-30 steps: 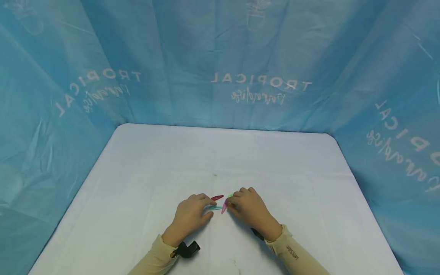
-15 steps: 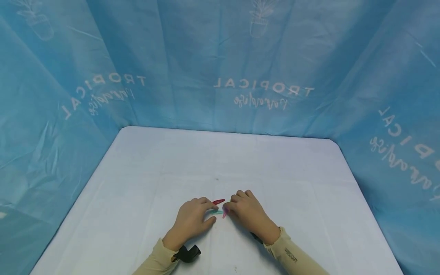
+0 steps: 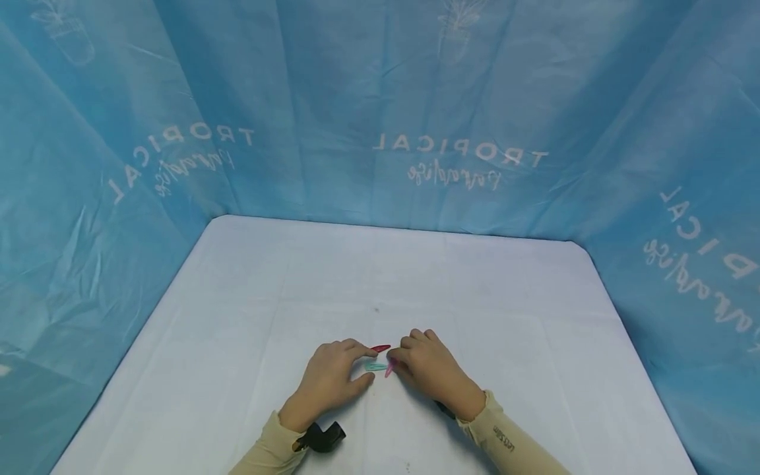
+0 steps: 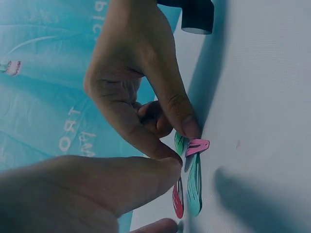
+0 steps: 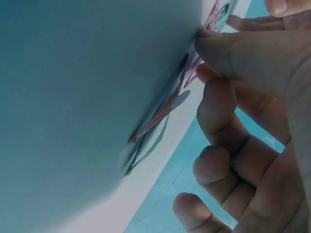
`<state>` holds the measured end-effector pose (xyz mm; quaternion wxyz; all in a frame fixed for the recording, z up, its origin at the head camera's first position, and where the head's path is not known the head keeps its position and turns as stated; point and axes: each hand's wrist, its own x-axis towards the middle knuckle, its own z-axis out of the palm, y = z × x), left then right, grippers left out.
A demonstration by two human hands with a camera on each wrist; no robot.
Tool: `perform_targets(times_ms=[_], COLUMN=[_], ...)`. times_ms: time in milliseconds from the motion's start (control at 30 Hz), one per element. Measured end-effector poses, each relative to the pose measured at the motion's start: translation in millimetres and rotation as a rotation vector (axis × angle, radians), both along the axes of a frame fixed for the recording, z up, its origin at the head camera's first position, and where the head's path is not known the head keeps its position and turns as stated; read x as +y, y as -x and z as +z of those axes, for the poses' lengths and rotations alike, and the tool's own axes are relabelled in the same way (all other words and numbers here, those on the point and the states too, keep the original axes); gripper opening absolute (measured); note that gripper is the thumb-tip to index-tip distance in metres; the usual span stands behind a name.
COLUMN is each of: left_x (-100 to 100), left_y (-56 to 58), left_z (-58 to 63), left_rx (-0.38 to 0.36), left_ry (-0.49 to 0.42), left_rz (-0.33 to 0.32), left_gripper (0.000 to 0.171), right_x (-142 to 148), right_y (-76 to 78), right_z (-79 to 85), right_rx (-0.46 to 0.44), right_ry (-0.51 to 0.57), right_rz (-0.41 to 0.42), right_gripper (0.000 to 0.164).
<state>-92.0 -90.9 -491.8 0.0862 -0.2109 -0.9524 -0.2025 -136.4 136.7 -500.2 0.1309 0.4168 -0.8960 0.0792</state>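
Several snap hair clips lie close together on the white table between the two hands. My left hand (image 3: 329,373) rests around the near ends of a red hair clip (image 3: 381,348) and a teal hair clip (image 3: 375,367), thumb and index finger apart. In the left wrist view, its fingertip overlaps the end of the red clip. With thumb and index finger, my right hand (image 3: 430,366) pinches a pink hair clip (image 4: 198,145), which lies across the tip of the teal one. Behind the pink clip, a green hair clip (image 4: 179,142) is partly hidden by the right fingers.
A white cloth covers the table (image 3: 487,284). Blue printed curtains (image 3: 463,99) hang along its back and both sides. Black wrist cameras are strapped on, the left one (image 3: 323,437) standing close over the cloth. In the right wrist view, a reddish-brown clip (image 5: 158,115) lies beside a green edge.
The right fingers have drawn in over the pink clip, and the green clip is now hidden in the head view. The left hand stays almost still. The head view has tilted slightly.
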Motion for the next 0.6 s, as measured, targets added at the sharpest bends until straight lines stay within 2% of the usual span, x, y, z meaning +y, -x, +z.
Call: perform_targets(times_ms=[133,400,600], left_x=[-0.2,22.1,28.0], left_y=[-3.2,0.3,-1.2], left_z=[-3.5,-14.1,-23.3], left_rx=[0.013,0.158,0.237], left_ry=[-0.021,-0.005,0.04], left_rz=[0.051,0.094,0.12], left_gripper=[0.035,0.038,0.034], right_x=[-0.9,5.7,3.0], right_y=[2.1,4.8,5.9], right_z=[0.9,1.3,-0.1], right_rx=[-0.033,-0.083,-0.087], right_ry=[-0.01,0.001,0.022], right_rz=[0.007,-0.03,-0.005], right_gripper=[0.016,0.015,0.012])
